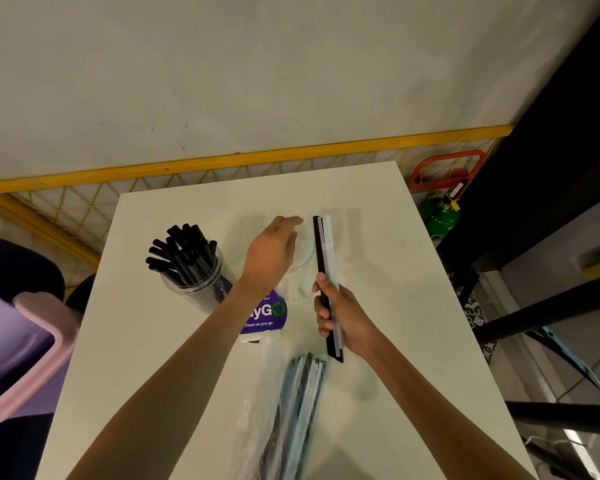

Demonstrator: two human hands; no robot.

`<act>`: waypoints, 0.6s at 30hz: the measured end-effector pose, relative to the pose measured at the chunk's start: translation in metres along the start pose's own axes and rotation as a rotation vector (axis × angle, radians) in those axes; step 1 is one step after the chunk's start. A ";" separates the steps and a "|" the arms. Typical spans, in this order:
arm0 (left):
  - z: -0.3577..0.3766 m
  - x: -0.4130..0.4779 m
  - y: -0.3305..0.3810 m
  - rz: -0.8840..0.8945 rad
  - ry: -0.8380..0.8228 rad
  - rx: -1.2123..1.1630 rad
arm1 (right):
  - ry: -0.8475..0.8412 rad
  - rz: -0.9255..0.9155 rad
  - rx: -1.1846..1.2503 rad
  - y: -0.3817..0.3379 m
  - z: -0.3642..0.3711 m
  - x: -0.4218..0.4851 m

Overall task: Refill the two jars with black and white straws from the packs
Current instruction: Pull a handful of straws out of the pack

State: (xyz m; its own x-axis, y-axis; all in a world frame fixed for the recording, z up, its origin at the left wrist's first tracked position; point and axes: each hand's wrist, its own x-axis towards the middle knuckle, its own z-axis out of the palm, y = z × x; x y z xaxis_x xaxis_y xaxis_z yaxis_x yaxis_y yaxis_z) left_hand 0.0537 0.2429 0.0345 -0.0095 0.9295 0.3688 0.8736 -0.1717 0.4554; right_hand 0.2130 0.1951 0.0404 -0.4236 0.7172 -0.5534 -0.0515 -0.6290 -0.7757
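Fingers point(322, 310) of right hand point(349, 317) clamp slim black-and-white straws point(322, 244); left hand point(270, 254) blurs over clear jar point(305, 263), grip unclear.

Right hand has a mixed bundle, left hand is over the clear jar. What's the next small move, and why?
Probably steady the clear jar with the left hand and slide in the white straws from the bundle. The right hand grips that bundle of black and white straws beside the jar, which holds white ones; the other jar holds only black.
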 end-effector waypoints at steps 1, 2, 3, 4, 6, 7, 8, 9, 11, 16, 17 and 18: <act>0.002 -0.001 0.000 0.020 -0.010 0.013 | -0.002 0.002 0.006 0.000 0.000 0.000; 0.003 -0.002 0.001 0.038 -0.028 0.027 | -0.004 0.002 0.011 0.001 -0.001 0.001; 0.004 -0.004 0.001 0.053 -0.048 0.045 | -0.005 0.002 0.014 0.001 -0.001 0.001; 0.004 -0.006 0.002 0.059 -0.059 0.070 | -0.006 0.002 0.016 0.001 -0.001 0.001; 0.004 -0.008 0.003 0.050 -0.082 0.140 | -0.008 0.002 0.025 0.001 -0.002 0.001; 0.004 -0.009 0.003 0.042 -0.101 0.161 | -0.009 0.002 0.028 0.001 -0.002 0.001; 0.004 -0.011 0.003 0.029 -0.133 0.166 | -0.011 0.002 0.029 0.001 -0.002 0.001; 0.004 -0.013 0.004 0.015 -0.173 0.167 | -0.013 0.002 0.028 0.001 -0.002 0.001; 0.007 -0.017 0.004 0.001 -0.244 0.199 | -0.017 0.002 0.020 0.001 -0.001 0.000; 0.004 -0.015 0.004 -0.024 -0.234 0.140 | -0.043 -0.005 0.013 0.000 0.003 -0.003; 0.000 -0.014 0.006 -0.044 -0.193 0.086 | -0.053 -0.008 0.012 0.000 0.005 -0.004; -0.004 -0.013 0.009 -0.072 -0.137 0.023 | -0.063 -0.012 0.010 -0.001 0.007 -0.004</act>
State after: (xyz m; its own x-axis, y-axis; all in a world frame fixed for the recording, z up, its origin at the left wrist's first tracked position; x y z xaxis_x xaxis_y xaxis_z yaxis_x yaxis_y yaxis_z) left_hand 0.0602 0.2281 0.0370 -0.0069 0.9752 0.2210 0.8839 -0.0974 0.4575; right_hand 0.2086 0.1902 0.0454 -0.4789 0.7048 -0.5233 -0.0658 -0.6233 -0.7792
